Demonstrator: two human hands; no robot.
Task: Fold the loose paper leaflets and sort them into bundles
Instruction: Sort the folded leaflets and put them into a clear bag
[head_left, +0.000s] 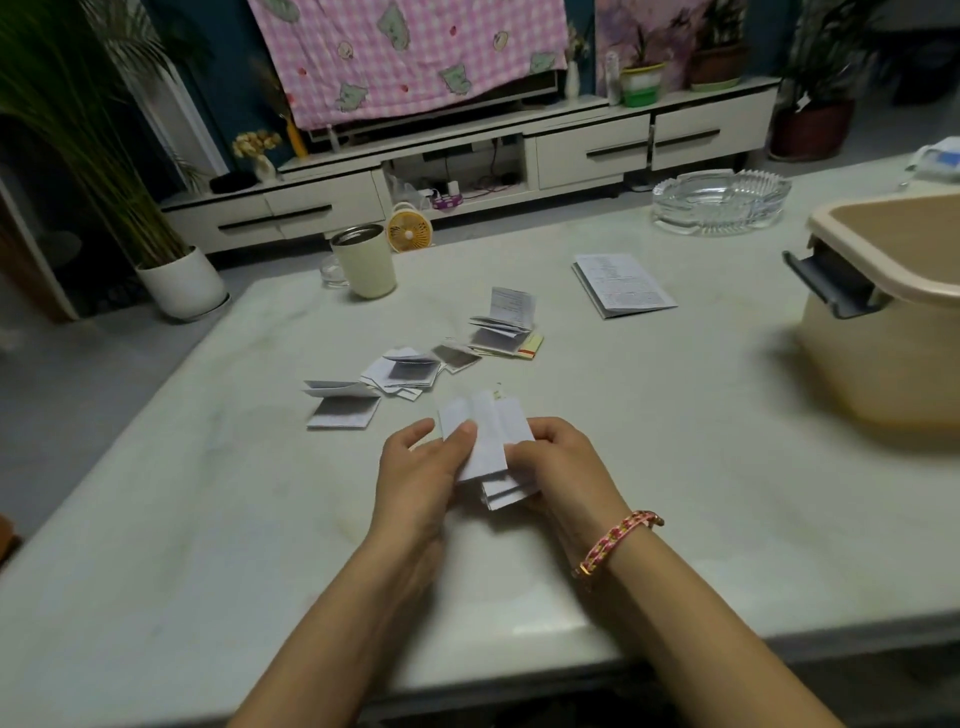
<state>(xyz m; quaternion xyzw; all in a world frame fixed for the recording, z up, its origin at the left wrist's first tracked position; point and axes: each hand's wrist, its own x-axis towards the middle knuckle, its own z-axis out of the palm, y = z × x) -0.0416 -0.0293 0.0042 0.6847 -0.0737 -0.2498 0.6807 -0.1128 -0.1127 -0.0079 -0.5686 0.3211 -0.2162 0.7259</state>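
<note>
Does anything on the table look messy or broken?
Only a little mess: the folded leaflets lie crooked and overlapping in the middle of the table, and one stack gapes open, a flap standing up. Nothing looks spilled or torn.

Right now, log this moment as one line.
left hand: pinches leaflet | right hand: grips leaflet | folded bundles: on table | step: folding

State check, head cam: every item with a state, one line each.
Held leaflet: partly folded, in both hands.
Left hand: pinches held leaflet.
Right hand: grips held leaflet.
Small leaflets: folded, loosely piled.
Large leaflet: folded flat, lying apart.
Cream mug: upright, lidless.
Glass ashtray: upright, looks empty.
</note>
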